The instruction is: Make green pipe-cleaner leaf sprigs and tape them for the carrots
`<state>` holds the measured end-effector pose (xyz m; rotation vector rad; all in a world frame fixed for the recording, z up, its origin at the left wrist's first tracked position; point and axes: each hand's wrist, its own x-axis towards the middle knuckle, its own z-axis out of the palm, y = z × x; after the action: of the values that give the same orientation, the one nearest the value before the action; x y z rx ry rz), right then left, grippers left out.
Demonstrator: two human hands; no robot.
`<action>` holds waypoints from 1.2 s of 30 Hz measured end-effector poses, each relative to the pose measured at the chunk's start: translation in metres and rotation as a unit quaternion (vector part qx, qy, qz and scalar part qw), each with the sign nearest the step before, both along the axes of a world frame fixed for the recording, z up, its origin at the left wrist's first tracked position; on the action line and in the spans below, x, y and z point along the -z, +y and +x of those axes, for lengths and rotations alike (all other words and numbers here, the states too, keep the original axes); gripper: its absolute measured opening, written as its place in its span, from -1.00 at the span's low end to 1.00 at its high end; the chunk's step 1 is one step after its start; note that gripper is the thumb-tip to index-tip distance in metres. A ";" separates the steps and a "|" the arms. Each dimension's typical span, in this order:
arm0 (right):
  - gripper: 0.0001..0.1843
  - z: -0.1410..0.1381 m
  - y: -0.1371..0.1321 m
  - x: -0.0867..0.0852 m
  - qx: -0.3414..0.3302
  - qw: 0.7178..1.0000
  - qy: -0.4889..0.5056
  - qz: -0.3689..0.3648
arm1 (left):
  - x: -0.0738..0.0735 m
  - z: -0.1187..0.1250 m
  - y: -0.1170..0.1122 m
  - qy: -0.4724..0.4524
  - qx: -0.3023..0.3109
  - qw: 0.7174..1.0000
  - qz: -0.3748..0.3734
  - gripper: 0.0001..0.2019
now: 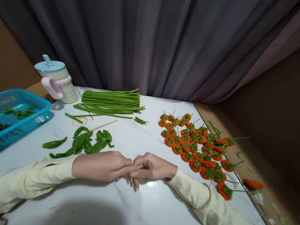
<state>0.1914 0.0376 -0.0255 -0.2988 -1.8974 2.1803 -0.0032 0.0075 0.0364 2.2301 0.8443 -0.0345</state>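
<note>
My left hand (103,165) and my right hand (154,166) meet fingertip to fingertip above the near middle of the white table. Both are closed in a pinch. A bit of a green fuzzy piece (144,180), apparently pipe cleaner, shows under my right fingers; most of it is hidden. What my left fingertips grip is covered by the fingers. Just beyond my left hand lie several green pipe-cleaner leaves (78,142), with one more leaf (54,143) off to the left. A thin wooden stick (102,124) rests with one end among them.
Straight green pipe cleaners (110,100) lie bundled at the back, near a single small leaf (140,121) and a rubber band (80,121). Orange persimmon-like pieces with green tops (190,138) crowd the right side. A blue basket (32,95) and a lidded cup (69,92) stand left.
</note>
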 end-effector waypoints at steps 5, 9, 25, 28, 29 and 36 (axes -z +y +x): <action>-0.60 0.000 -0.001 0.002 0.007 1.000 0.007 -0.016 | 0.008 -0.001 -0.002 -0.014 0.017 0.999 0.032 -0.68; -0.62 0.000 0.000 -0.002 0.017 0.999 0.001 -0.033 | 0.012 -0.005 -0.005 -0.021 0.025 0.997 0.069 -0.68; -0.57 -0.002 -0.008 -0.007 0.132 0.989 -0.033 0.059 | 0.044 -0.003 -0.005 -0.155 -0.073 0.983 0.073 -0.75; -0.56 -0.003 -0.007 -0.003 0.138 0.987 -0.036 0.070 | 0.042 -0.001 -0.002 -0.157 -0.094 0.981 0.059 -0.73; -0.56 -0.003 -0.006 -0.002 0.137 0.988 -0.039 0.056 | 0.040 -0.001 -0.001 -0.153 -0.093 0.982 0.064 -0.72; -0.59 -0.002 -0.003 -0.003 0.114 0.993 -0.014 -0.039 | 0.030 -0.010 0.012 -0.114 -0.069 0.974 0.185 -0.72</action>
<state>0.1895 0.0343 -0.0223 -0.5337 -1.7014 2.1092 -0.0135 0.0195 0.0063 2.4475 0.9329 0.4732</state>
